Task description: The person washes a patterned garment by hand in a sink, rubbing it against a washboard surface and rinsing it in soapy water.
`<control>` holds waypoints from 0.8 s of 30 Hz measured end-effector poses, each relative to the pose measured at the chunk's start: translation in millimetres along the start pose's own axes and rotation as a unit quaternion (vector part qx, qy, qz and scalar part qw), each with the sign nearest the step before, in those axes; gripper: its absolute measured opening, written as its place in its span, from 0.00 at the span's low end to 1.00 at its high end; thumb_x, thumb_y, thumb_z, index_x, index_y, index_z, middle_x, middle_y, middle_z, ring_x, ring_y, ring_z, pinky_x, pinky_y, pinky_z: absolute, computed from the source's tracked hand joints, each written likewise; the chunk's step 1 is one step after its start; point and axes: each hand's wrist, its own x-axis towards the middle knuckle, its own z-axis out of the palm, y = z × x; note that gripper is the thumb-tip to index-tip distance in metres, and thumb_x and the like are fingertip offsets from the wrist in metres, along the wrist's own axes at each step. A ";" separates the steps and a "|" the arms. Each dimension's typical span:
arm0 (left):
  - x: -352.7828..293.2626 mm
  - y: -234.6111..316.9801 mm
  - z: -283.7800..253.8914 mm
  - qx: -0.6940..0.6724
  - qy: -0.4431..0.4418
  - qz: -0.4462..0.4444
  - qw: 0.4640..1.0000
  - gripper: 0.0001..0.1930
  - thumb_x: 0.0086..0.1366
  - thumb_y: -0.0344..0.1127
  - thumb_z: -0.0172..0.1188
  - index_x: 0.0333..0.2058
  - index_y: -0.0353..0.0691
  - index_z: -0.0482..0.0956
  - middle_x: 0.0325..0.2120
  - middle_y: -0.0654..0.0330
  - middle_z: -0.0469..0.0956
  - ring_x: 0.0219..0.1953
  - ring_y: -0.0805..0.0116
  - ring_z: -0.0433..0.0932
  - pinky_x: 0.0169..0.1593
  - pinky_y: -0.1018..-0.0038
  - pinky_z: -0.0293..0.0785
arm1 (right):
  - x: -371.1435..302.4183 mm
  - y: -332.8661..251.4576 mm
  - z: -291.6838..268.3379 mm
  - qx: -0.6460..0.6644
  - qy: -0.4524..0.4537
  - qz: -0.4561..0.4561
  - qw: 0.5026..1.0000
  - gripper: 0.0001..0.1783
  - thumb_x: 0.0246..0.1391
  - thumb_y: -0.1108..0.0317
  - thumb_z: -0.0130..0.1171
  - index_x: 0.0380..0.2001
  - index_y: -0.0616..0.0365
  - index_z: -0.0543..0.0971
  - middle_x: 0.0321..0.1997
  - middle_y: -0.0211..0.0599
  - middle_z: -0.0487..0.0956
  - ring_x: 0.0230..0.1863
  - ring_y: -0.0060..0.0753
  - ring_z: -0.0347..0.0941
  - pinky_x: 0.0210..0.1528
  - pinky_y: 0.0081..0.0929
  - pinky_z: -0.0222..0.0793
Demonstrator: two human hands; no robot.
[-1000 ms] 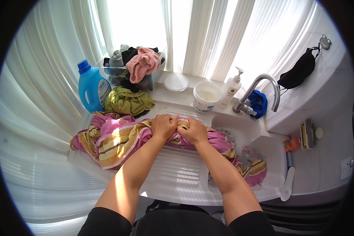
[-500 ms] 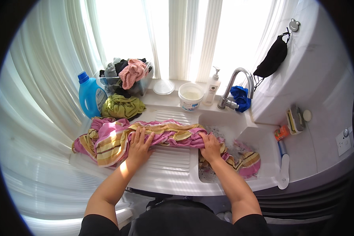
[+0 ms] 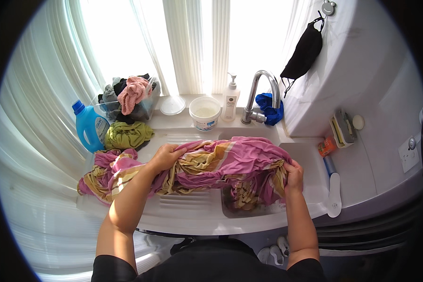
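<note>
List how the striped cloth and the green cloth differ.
The striped cloth is pink and yellow; the green cloth shows no stripes. The striped cloth is held by the left hand and right hand; the green cloth lies bunched beside the blue jug. The striped cloth looks larger than the green cloth. Both are wrinkled.

The long pink-and-yellow striped cloth [image 3: 242, 157] bars the middle of the white basin [image 3: 192, 223], leaving passage along the bare front rim and over the basin's right side beyond the right hand [image 3: 293, 176]. Behind, the round white plastic tub [image 3: 205, 123], white pump bottle [image 3: 230, 103] and curved chrome faucet [image 3: 253, 96] stand close together; the sky-blue plastic jug [image 3: 87, 127] and crumpled olive-green cloth [image 3: 128, 135] obstruct the left.
</note>
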 end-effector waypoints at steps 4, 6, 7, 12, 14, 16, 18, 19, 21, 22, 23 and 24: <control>53.5 6.3 69.1 0.050 -0.001 -0.058 0.997 0.25 0.66 0.54 0.58 0.37 0.32 0.83 0.27 0.48 0.83 0.30 0.50 0.81 0.39 0.64 0.74 | 20.6 20.8 -51.0 0.018 0.125 0.083 0.989 0.13 0.60 0.71 0.51 0.44 0.68 0.78 0.44 0.43 0.82 0.40 0.37 0.81 0.46 0.32 0.76; 52.2 42.3 110.3 0.187 0.020 -0.073 0.979 0.29 0.66 0.55 0.58 0.53 0.34 0.78 0.38 0.48 0.84 0.39 0.57 0.82 0.47 0.62 0.75 | 21.1 40.4 -85.1 -0.185 0.139 0.057 0.971 0.16 0.63 0.64 0.51 0.46 0.64 0.78 0.43 0.43 0.82 0.44 0.38 0.79 0.49 0.35 0.74; 46.4 56.6 126.0 0.241 0.002 -0.006 0.970 0.34 0.63 0.58 0.60 0.58 0.39 0.72 0.48 0.44 0.77 0.49 0.51 0.77 0.54 0.55 0.69 | 23.9 53.1 -104.7 -0.338 0.123 0.035 0.933 0.17 0.63 0.61 0.52 0.47 0.63 0.78 0.42 0.43 0.82 0.44 0.40 0.79 0.51 0.37 0.73; 12.2 68.7 182.4 0.551 -0.166 0.106 0.811 0.56 0.44 0.72 0.66 0.70 0.57 0.56 0.72 0.43 0.41 0.71 0.29 0.39 0.63 0.24 0.34 | -3.4 39.6 -50.0 -0.768 0.013 -0.152 0.622 0.41 0.53 0.41 0.61 0.65 0.50 0.67 0.70 0.49 0.62 0.68 0.57 0.57 0.67 0.52 0.55; 19.6 48.9 203.8 0.644 -0.142 0.103 0.745 0.57 0.44 0.71 0.67 0.70 0.57 0.55 0.72 0.43 0.42 0.71 0.29 0.40 0.63 0.24 0.35 | 8.4 46.2 -16.4 -0.803 -0.151 -0.149 0.557 0.48 0.51 0.37 0.61 0.70 0.46 0.59 0.75 0.52 0.50 0.74 0.57 0.44 0.70 0.59 0.43; 41.8 21.1 229.3 0.667 -0.090 0.113 0.731 0.39 0.61 0.56 0.55 0.69 0.53 0.58 0.68 0.41 0.54 0.67 0.31 0.51 0.63 0.29 0.42 | 24.5 69.3 8.9 -0.819 -0.202 -0.156 0.513 0.47 0.54 0.37 0.57 0.71 0.42 0.56 0.74 0.56 0.52 0.74 0.56 0.46 0.71 0.62 0.40; 65.4 19.8 240.9 0.656 -0.119 0.099 0.739 0.27 0.71 0.42 0.41 0.68 0.51 0.61 0.64 0.41 0.63 0.64 0.31 0.58 0.63 0.31 0.46 | 56.4 109.3 3.3 -0.828 -0.186 -0.136 0.511 0.46 0.56 0.37 0.54 0.72 0.41 0.53 0.73 0.56 0.53 0.74 0.56 0.47 0.71 0.62 0.39; 73.1 18.2 240.8 0.646 -0.093 0.119 0.748 0.25 0.70 0.40 0.43 0.64 0.43 0.67 0.56 0.44 0.72 0.59 0.38 0.66 0.61 0.38 0.53 | 70.6 121.5 7.0 -0.830 -0.181 -0.129 0.512 0.46 0.57 0.37 0.52 0.73 0.41 0.51 0.73 0.56 0.54 0.74 0.57 0.47 0.71 0.62 0.39; 92.4 -1.6 255.9 0.656 -0.099 0.098 0.741 0.24 0.70 0.40 0.44 0.62 0.41 0.69 0.53 0.45 0.74 0.57 0.42 0.67 0.60 0.42 0.54 | 93.0 139.4 10.6 -0.827 -0.201 -0.078 0.518 0.44 0.59 0.38 0.49 0.73 0.41 0.51 0.73 0.56 0.56 0.73 0.56 0.49 0.72 0.61 0.39; 100.7 -17.5 267.5 0.659 -0.105 0.086 0.739 0.24 0.69 0.40 0.44 0.61 0.40 0.71 0.51 0.46 0.75 0.57 0.44 0.68 0.60 0.43 0.55 | 98.5 141.7 18.3 -0.826 -0.213 -0.050 0.519 0.43 0.60 0.39 0.48 0.73 0.42 0.51 0.72 0.56 0.56 0.73 0.55 0.51 0.72 0.60 0.38; 107.2 -33.4 278.2 0.670 -0.080 0.086 0.733 0.22 0.69 0.41 0.46 0.56 0.40 0.76 0.49 0.51 0.77 0.54 0.49 0.69 0.59 0.46 0.56 | 102.1 143.3 25.5 -0.828 -0.223 -0.022 0.514 0.41 0.61 0.43 0.47 0.73 0.45 0.52 0.73 0.54 0.56 0.71 0.53 0.54 0.72 0.59 0.39; 111.9 -37.3 286.9 0.670 -0.104 0.079 0.731 0.22 0.68 0.41 0.46 0.55 0.40 0.76 0.48 0.52 0.78 0.55 0.50 0.69 0.59 0.47 0.56 | 108.0 147.3 26.5 -0.836 -0.238 0.005 0.494 0.41 0.61 0.44 0.48 0.72 0.46 0.52 0.71 0.54 0.58 0.70 0.52 0.55 0.72 0.58 0.39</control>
